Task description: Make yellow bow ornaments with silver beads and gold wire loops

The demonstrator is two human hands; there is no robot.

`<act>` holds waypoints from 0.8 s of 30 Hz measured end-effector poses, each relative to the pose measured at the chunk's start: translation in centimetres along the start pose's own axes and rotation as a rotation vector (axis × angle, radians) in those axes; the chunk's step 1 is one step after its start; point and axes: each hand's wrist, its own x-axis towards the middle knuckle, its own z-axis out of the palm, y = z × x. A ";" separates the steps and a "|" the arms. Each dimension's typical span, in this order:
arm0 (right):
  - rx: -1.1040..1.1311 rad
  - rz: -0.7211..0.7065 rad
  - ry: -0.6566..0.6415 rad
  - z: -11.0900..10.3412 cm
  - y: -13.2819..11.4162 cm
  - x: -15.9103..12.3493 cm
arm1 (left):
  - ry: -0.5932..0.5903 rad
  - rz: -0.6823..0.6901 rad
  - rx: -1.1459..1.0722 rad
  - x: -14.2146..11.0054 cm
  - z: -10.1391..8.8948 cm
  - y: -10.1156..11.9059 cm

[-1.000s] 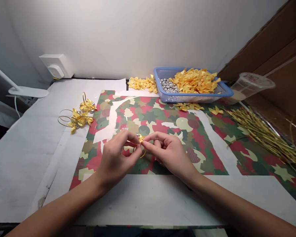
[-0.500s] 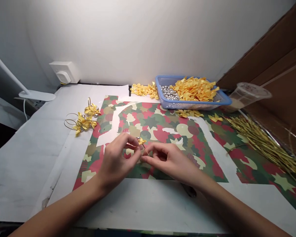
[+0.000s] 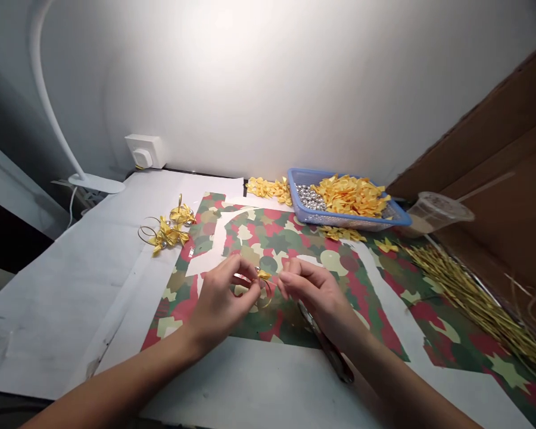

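Here's our setup right now: our left hand [image 3: 218, 301] and right hand [image 3: 315, 292] are close together over the camo paper [image 3: 268, 241], toward the counter's front edge. One small yellow ribbon bow [image 3: 263, 274] sits between them, just past the left fingertips [image 3: 251, 277] and a little short of the right fingertips [image 3: 282, 285]. A thin gold wire loop [image 3: 264, 302] hangs below it. Our left thumb and forefinger look pinched on the wire by the bow, with the other left fingers curled in. The right fingers are bunched, tips close together, but we can't tell if they're gripping anything. The wire is very thin and partly behind our fingers, so it's hard to follow.

Right by our right wrist lies one dark-handled tool [image 3: 326, 347], partly under the hand; can't tell if it's scissors or pliers.

Near the left edge of the camo paper sit two clumps of bows on wire loops [image 3: 167, 234]. At the far edge there's one blue basket [image 3: 339, 219] holding silver beads [image 3: 308, 196] and a heap of bows [image 3: 351, 196], too many to count. More loose bows [image 3: 268, 188] lie left of it. Off to the right are one bundle of gold strips [image 3: 473, 304] and one plastic cup [image 3: 438, 213].
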 end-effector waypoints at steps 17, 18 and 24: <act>-0.741 -0.186 0.058 1.4 1.3 -0.1 | 0.001 -0.031 -0.028 -0.8 0.0 -0.6; -0.749 -0.189 0.060 1.4 1.4 -0.1 | 0.002 -0.033 -0.029 -0.9 0.0 -0.6; -0.721 -0.145 -0.008 1.4 1.5 0.0 | -0.010 -0.026 -0.024 -1.0 0.0 -0.8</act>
